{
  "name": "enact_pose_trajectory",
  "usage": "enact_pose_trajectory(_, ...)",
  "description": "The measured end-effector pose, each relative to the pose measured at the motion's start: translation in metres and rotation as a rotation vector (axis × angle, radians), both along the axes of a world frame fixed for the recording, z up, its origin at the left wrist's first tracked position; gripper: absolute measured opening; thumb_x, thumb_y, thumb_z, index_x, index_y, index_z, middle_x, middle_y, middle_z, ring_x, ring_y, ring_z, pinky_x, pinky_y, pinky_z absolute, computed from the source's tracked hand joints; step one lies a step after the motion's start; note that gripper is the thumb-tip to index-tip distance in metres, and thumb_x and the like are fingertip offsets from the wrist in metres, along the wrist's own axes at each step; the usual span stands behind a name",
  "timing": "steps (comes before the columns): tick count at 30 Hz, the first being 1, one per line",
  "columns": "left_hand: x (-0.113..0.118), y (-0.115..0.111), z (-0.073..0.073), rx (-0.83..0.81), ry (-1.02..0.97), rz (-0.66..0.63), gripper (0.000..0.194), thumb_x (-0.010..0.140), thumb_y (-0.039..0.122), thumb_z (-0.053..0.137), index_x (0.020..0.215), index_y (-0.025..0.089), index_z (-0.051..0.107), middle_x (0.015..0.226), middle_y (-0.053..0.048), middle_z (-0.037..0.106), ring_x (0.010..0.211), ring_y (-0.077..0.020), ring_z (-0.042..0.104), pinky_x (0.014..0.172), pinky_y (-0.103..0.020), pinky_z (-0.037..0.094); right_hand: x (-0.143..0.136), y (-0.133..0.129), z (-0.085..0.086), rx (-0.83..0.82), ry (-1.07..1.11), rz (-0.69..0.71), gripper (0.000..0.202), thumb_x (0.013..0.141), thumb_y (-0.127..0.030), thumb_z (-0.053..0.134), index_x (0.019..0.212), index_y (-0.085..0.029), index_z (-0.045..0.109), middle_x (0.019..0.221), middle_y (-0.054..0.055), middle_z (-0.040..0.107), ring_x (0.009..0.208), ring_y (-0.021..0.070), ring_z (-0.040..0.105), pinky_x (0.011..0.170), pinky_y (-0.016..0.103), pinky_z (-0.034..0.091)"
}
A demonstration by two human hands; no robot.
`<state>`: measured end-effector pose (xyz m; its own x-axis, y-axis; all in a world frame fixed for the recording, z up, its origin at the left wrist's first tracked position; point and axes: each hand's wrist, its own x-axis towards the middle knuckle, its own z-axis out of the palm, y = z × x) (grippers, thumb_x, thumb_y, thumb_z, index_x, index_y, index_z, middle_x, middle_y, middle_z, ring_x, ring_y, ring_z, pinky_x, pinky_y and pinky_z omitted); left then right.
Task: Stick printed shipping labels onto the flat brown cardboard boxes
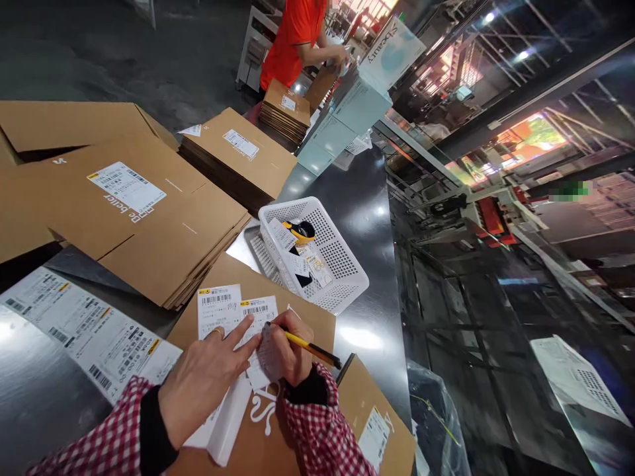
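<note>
My right hand [292,347] grips a yellow pen [312,348] with a black end, its tip down at a printed slip [262,360]. Flat on the paper lies my left hand [211,370], fingers spread, touching that slip and a second barcode slip [218,304] beside it. Handwriting shows on both slips. Under them is a brown flattened carton [278,284] with white lettering partly covered by my right wrist. A folded white paper [231,420] pokes out below my left hand.
A white perforated basket [342,254] holds papers and a yellow-and-black object. Stacked labelled cartons [163,218] cover the left side, with a label strip [89,330] nearer me. Another labelled carton [381,416] lies right. A person in orange [300,39] works beyond pale boxes [342,125].
</note>
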<state>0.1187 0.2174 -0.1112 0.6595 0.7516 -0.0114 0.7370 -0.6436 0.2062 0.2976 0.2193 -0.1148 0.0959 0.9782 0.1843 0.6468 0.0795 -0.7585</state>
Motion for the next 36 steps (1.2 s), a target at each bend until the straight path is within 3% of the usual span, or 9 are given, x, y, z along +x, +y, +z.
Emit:
enact_pose_trajectory(19, -0.0001, 0.0008, 0.0029, 0.015, 0.038, -0.013, 0.045, 0.093, 0.022, 0.041, 0.135, 0.034, 0.044, 0.15, 0.002, 0.037, 0.086, -0.0236, 0.063, 0.057, -0.035, 0.059, 0.0017, 0.0029, 0.003, 0.025, 0.005, 0.105, 0.019, 0.08, -0.021, 0.048, 0.061, -0.02, 0.05, 0.054, -0.003, 0.048, 0.051, 0.0108, 0.044, 0.051, 0.025, 0.033)
enact_pose_trajectory(30, -0.0001, 0.0011, 0.0041, 0.027, 0.022, -0.011, 0.045, 0.092, 0.022, 0.043, 0.135, 0.035, 0.045, 0.149, 0.004, 0.038, 0.086, -0.023, 0.063, 0.056, -0.036, 0.06, 0.003, 0.0023, -0.0031, 0.032, -0.019, 0.022, 0.016, 0.078, -0.02, 0.047, 0.063, -0.019, 0.05, 0.055, -0.003, 0.05, 0.053, 0.0111, 0.045, 0.053, 0.025, 0.034)
enact_pose_trajectory(36, -0.0014, -0.0006, 0.0009, 0.057, -0.006, 0.008, 0.044, 0.091, 0.021, 0.044, 0.133, 0.035, 0.047, 0.147, 0.004, 0.041, 0.085, -0.0222, 0.063, 0.054, -0.034, 0.059, 0.0034, 0.0036, 0.0002, 0.042, -0.018, 0.089, 0.017, 0.078, -0.02, 0.045, 0.061, -0.018, 0.049, 0.054, -0.003, 0.047, 0.051, 0.0104, 0.043, 0.051, 0.025, 0.034)
